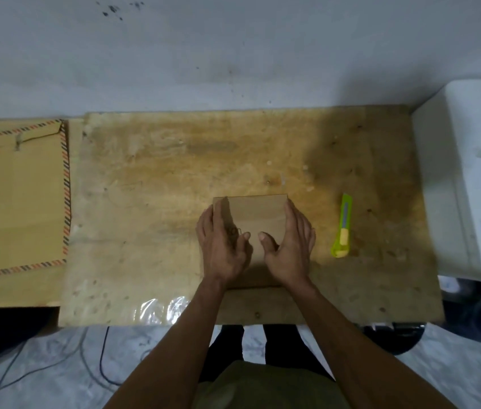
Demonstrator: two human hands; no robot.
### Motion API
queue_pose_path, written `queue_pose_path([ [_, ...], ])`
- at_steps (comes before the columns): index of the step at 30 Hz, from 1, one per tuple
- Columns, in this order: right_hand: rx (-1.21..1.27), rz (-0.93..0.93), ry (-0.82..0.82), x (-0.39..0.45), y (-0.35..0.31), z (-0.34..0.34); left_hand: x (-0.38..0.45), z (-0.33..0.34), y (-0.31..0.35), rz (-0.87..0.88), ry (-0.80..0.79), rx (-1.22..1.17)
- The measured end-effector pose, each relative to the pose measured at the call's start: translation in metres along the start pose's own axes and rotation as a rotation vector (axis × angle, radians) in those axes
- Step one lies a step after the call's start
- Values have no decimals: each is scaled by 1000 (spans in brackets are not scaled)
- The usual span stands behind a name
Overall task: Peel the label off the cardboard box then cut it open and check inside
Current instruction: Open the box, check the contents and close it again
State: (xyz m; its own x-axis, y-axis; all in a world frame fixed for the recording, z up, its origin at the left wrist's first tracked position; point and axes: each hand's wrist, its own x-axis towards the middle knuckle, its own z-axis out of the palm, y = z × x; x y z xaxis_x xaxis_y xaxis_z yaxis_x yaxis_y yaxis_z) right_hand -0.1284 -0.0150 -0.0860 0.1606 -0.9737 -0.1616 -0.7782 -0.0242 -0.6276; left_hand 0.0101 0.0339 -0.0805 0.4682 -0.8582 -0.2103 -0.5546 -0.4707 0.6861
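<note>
A plain brown cardboard box [255, 215] sits on the worn wooden table [159, 187], a little right of centre. My left hand [223, 245] clasps its left side and my right hand [289, 246] clasps its right side, with both thumbs resting on the top face. No label shows on the visible top. A green and yellow utility knife [343, 227] lies on the table to the right of the box, apart from my right hand.
A flattened cardboard sheet with a striped border [14, 199] lies at the left. A white appliance [475, 184] stands at the right table edge. Clear plastic film [159, 309] lies at the front edge. Cables [56, 364] run across the floor below.
</note>
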Motion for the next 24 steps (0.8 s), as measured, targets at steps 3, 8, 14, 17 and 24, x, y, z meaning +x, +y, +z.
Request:
queue_pose_path([
  [3, 94, 79, 16, 1, -3, -5, -3, -7, 9, -36, 20, -60],
  [8, 316, 149, 63, -4, -2, -23, -17, -19, 14, -11, 14, -112],
  [14, 342, 52, 44, -22, -10, -51, -24, -39, 30, 103, 21, -154],
  [17, 360, 87, 74, -29, -13, -66, -25, -54, 46, 154, -7, -177],
  [24, 385, 188, 223, -65, -17, -96, -32, -76, 72, 240, -205, -202],
])
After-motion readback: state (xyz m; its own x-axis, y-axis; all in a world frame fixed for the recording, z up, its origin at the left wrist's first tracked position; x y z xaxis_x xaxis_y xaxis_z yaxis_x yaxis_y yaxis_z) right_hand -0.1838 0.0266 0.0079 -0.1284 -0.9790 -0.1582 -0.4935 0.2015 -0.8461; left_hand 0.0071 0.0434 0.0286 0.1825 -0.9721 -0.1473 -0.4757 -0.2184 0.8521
